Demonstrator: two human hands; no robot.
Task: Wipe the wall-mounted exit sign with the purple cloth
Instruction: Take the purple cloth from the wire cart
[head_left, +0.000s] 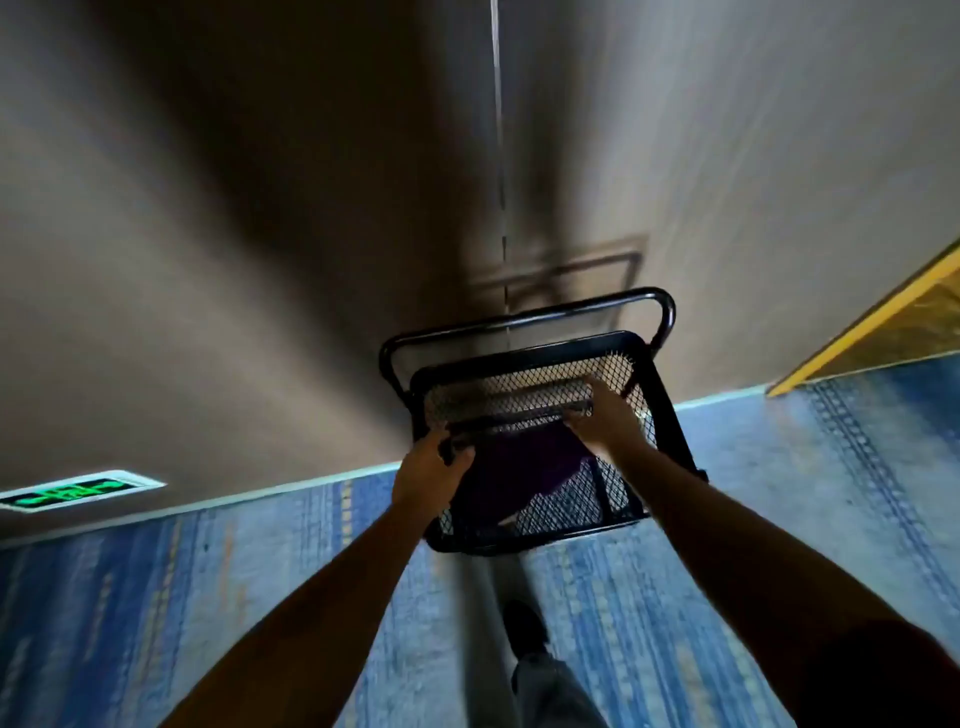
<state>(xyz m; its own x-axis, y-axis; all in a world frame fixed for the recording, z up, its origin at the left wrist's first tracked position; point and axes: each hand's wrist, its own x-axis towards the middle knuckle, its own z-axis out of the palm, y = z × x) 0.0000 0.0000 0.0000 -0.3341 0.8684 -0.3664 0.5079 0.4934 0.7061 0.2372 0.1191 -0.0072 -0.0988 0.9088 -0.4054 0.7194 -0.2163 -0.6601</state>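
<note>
A black mesh cart (660, 400) stands against the brown wall, seen from above. My left hand (431, 473) and my right hand (605, 421) both grip its near handle bar (519, 428). A purple cloth (524, 467) lies in the mesh basket below the bar, partly in shadow. The green-lit exit sign (78, 491) is mounted low on the wall at the far left, just above the skirting. It is well away from both hands. The frame is motion-blurred.
Blue patterned carpet (208, 597) covers the floor. My leg and dark shoe (527, 629) show below the cart. A yellow-edged panel (893, 312) stands at the right. A vertical seam (498, 156) runs down the wall behind the cart.
</note>
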